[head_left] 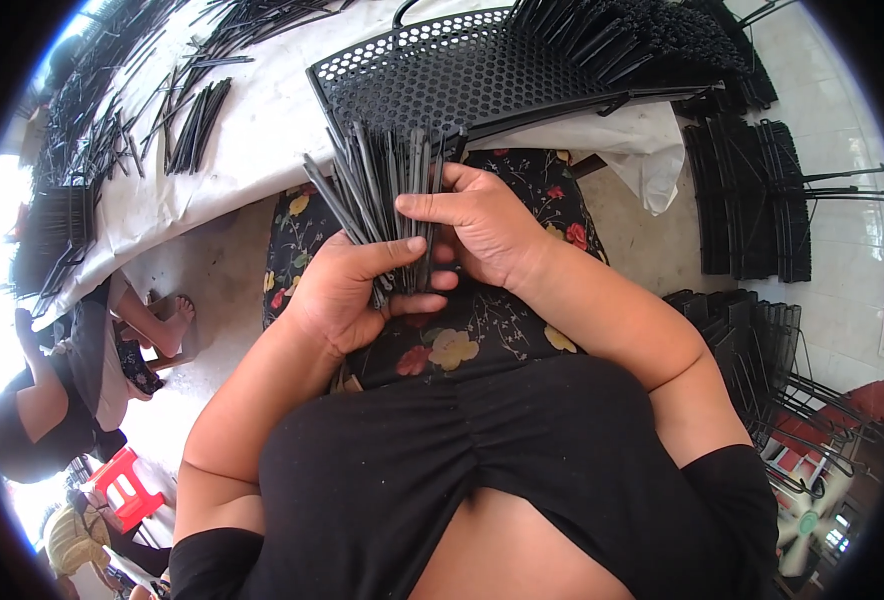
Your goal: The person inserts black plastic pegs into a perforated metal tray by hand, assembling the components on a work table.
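Note:
My left hand (347, 290) and my right hand (482, 225) both grip one fanned bundle of thin black rods (382, 175) over my lap. The left hand wraps the bundle's lower part from the left, thumb across the front. From the right, the other hand's fingers lie over the rods. The rod tips point up toward the table edge. Under the hands lies a black floral cloth (482, 330) on my lap.
A white-covered table (262, 110) ahead carries a black perforated panel (432, 70) and scattered black rods (192, 120). Stacks of black wire racks (752, 200) stand on the floor at right. Another person (72, 390) sits at the left near a red stool (122, 485).

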`<state>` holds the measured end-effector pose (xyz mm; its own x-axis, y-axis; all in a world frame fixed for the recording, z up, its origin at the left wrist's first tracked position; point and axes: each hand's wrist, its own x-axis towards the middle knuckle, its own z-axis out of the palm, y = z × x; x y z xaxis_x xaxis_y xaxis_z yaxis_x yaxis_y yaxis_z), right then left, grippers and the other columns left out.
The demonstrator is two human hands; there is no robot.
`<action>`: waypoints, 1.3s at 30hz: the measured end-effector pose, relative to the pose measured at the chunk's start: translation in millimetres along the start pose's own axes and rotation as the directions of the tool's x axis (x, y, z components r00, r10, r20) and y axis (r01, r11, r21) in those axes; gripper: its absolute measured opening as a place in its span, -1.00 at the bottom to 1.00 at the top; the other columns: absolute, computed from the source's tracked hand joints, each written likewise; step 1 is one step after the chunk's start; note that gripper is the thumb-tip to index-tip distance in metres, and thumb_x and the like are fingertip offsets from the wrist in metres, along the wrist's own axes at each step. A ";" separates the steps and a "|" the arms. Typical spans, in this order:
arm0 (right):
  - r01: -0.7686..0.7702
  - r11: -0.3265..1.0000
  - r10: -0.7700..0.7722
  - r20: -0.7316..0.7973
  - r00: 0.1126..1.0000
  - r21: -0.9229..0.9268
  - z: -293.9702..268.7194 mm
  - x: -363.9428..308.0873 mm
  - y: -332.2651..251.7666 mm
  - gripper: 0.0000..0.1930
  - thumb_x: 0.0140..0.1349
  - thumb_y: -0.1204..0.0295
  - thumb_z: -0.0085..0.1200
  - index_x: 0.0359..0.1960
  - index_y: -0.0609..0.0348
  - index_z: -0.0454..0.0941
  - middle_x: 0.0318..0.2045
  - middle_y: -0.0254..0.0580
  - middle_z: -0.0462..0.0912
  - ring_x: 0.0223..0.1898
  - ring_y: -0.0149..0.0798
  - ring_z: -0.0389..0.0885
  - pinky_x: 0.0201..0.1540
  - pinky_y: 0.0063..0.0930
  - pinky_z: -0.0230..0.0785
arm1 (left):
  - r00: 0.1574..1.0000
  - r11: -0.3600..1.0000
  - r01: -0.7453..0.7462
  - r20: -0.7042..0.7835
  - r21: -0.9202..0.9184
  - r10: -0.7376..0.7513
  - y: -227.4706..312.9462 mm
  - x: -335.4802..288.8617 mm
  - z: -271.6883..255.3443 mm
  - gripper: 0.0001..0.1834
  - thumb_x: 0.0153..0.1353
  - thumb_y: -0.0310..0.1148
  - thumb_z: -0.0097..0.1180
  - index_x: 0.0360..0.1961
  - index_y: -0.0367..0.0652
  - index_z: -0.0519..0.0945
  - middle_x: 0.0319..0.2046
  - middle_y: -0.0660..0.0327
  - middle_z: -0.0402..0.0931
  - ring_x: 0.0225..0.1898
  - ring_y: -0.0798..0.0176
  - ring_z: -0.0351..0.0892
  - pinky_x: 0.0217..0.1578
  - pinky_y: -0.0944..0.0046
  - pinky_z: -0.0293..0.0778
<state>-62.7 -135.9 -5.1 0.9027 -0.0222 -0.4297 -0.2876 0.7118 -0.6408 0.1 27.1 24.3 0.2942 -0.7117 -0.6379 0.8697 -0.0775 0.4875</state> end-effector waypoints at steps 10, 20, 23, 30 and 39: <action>-0.059 0.996 0.055 -0.061 0.997 -0.071 -1.2 0.2 -2.8 -0.82 0.21 0.53 0.20 -0.16 0.21 0.55 -0.33 -0.17 0.68 -0.39 -0.32 0.69 -0.39 -0.47 0.57 | 0.997 0.998 -0.057 0.050 -0.025 0.058 -3.3 0.8 -6.5 -0.56 0.17 -0.65 -0.11 0.12 -0.37 0.44 -0.06 -0.08 0.57 -0.03 -0.09 0.62 -0.14 -0.20 0.65; -0.092 0.992 0.094 0.010 0.996 -0.089 1.0 10.1 -5.1 -0.84 0.19 0.51 0.21 -0.20 0.19 0.56 -0.33 -0.19 0.69 -0.44 -0.33 0.66 -0.54 -0.50 0.46 | 1.000 0.999 0.010 0.024 -0.032 -0.009 -2.6 3.9 -11.5 -0.57 0.19 -0.62 -0.07 0.12 -0.30 0.45 -0.11 -0.06 0.59 -0.08 -0.09 0.65 -0.16 -0.17 0.66; -0.095 0.993 0.095 0.001 0.995 -0.066 0.8 13.6 -3.4 -0.86 0.19 0.50 0.22 -0.22 0.17 0.58 -0.35 -0.20 0.69 -0.47 -0.33 0.65 -0.60 -0.53 0.38 | 1.000 0.998 0.005 -0.024 0.063 -0.003 -3.8 5.1 -14.4 -0.59 0.21 -0.61 -0.08 0.11 -0.32 0.44 -0.11 -0.06 0.59 -0.11 -0.10 0.66 -0.16 -0.16 0.66; -0.091 0.995 0.091 0.002 0.996 -0.052 -1.4 14.2 -1.5 -0.86 0.18 0.53 0.21 -0.22 0.20 0.57 -0.34 -0.18 0.69 -0.43 -0.31 0.67 -0.58 -0.47 0.44 | 0.999 0.997 -0.006 0.048 -0.071 0.010 -4.6 6.2 -18.8 -0.66 0.28 -0.54 -0.04 0.08 -0.33 0.45 -0.12 -0.06 0.60 -0.12 -0.08 0.66 -0.17 -0.14 0.66; 0.202 0.906 -0.195 0.058 0.979 -0.373 5.9 14.2 -10.9 -0.74 0.12 0.65 0.25 -0.12 0.31 0.59 -0.26 -0.21 0.67 -0.22 -0.41 0.63 -0.08 -0.53 0.52 | 0.997 0.994 -0.039 -0.061 0.098 0.045 -6.2 0.1 -9.0 -0.71 0.30 -0.52 0.01 0.04 -0.31 0.47 -0.19 -0.03 0.62 -0.22 0.00 0.69 -0.30 -0.01 0.69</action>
<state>-44.9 -139.9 -0.5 0.9584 -0.1201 -0.2590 -0.1970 0.3784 -0.9044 -1.8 33.8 15.9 0.3567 -0.6703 -0.6508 0.8147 -0.1177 0.5678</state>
